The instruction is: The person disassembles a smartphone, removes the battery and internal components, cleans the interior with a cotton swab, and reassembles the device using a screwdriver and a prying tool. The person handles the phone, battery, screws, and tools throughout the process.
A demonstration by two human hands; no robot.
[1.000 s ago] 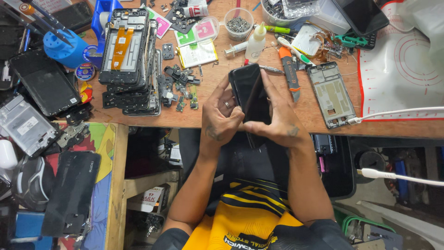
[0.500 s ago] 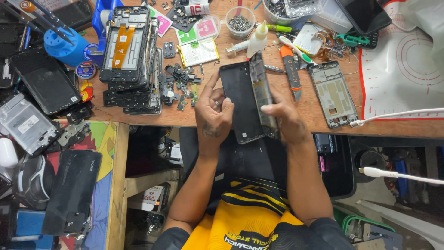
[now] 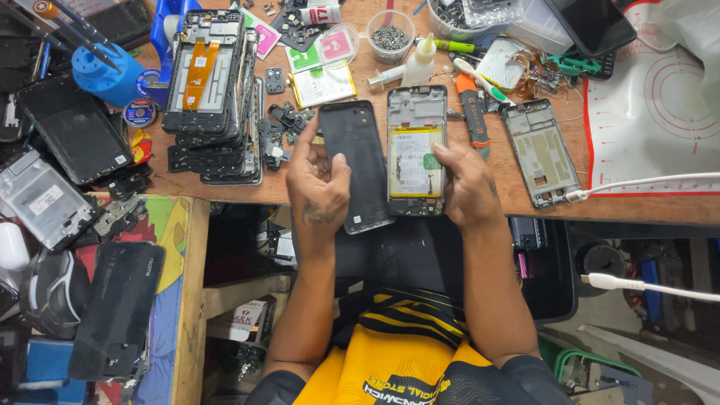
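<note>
1. The left hand (image 3: 319, 191) pinches the black back cover (image 3: 358, 165), thumb on top, fingers under it
2. The right hand (image 3: 469, 187) clasps the opened phone (image 3: 416, 150), battery side up
3. Both parts lie side by side above the wooden surface (image 3: 525, 202), near its front edge

Back cover (image 3: 358, 165) is off: a plain black panel, glossy, long and rounded at the corners, with a small camera cutout near its far end. It sits tilted, near end swung slightly rightward, overhanging the bench edge. Just beside it, on its right, the opened phone (image 3: 416, 150) lies flat, insides up: grey frame, pale battery filling the middle with a small green sticker at its right edge, dark circuit strips at both ends. The two run nearly parallel, long edges almost touching.
</note>
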